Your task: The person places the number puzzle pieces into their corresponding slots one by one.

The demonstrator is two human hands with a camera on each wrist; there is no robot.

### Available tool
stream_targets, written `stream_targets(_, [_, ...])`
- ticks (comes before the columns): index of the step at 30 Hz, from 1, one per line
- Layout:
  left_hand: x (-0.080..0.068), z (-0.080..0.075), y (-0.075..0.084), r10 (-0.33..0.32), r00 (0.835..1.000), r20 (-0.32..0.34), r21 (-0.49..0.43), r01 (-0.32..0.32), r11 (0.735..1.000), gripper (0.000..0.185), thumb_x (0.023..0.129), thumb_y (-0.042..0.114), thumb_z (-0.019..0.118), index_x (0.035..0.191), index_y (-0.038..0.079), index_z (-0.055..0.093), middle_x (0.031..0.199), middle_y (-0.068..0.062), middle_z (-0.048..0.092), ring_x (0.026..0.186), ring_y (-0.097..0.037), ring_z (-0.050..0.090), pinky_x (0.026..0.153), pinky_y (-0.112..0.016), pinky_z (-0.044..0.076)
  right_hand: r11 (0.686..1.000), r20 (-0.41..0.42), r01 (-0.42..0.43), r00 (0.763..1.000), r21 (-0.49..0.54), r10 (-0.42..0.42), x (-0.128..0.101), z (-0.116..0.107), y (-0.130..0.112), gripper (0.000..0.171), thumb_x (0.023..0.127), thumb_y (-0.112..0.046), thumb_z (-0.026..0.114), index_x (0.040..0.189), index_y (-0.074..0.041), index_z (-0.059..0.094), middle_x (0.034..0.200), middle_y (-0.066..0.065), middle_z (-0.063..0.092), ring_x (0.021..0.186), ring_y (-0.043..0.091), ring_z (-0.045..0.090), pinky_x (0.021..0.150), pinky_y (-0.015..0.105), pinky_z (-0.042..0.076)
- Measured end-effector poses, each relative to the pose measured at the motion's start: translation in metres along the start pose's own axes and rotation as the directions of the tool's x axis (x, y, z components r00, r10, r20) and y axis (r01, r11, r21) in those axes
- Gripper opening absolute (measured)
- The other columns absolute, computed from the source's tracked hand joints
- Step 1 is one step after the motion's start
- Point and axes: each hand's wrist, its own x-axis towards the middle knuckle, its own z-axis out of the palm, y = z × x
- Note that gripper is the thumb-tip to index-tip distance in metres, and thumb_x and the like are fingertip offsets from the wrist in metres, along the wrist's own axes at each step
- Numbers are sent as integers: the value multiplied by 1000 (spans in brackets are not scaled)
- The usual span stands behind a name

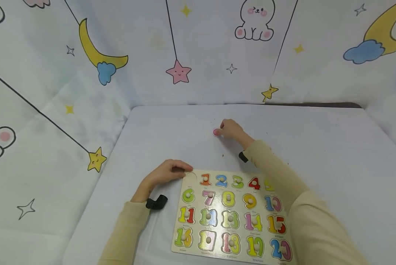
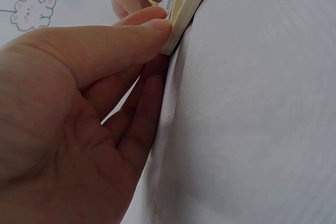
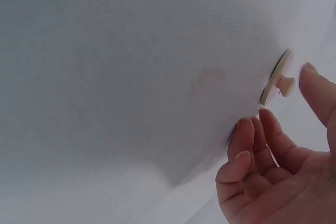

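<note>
One pink piece point(image 1: 216, 132), one puzzle board point(image 1: 232, 215).

Left hand point(image 1: 165, 173) resting flat, fingers straight, right hand point(image 1: 232, 129) stretched forward, fingers loosely parted, both arms sleeved
</note>
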Motion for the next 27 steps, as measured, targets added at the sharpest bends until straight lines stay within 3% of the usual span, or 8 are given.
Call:
stream_targets(17, [0, 1, 1, -1, 1000, 3, 3, 1, 1000, 26, 86, -1, 65, 110, 7, 70, 112, 0, 64, 108, -14, 55, 91, -32, 41, 997, 3, -68, 998, 26, 68, 3, 2, -3, 43, 89, -36, 63, 107, 2, 59, 107, 14, 59, 96, 27, 54, 79, 40, 44])
stream_targets(18, [0, 1, 1, 0, 1000, 4, 6, 0, 1000, 26, 86, -1, 65, 110, 8, 70, 113, 0, 64, 108, -14, 55, 92, -32, 41, 999, -11, -43, 999, 27, 44, 6, 4, 1, 44, 88, -39, 64, 102, 2, 60, 102, 13, 60, 90, 25, 55, 74, 38, 45])
stream_targets(23, [0, 1, 1, 1, 1000, 0, 19, -1, 1000, 26, 86, 0, 66, 110, 8, 70, 112, 1, 64, 109, -14, 55, 92, -32, 41, 1000, 10, 9, 1000, -4, -9, 11, 5, 1, 41, 89, -35, 63, 99, 4, 60, 97, 14, 60, 86, 25, 55, 74, 38, 45])
stream_targets(27, [-1, 1, 1, 17, 1000, -2, 20, -17, 1000, 25, 86, 1, 66, 110, 6, 70, 113, -2, 64, 109, -17, 55, 91, -33, 41, 999, 2, 53, 999, -8, -53, 6, 5, -3, 34, 91, -25, 62, 100, 7, 57, 97, 17, 58, 89, 28, 53, 79, 38, 43])
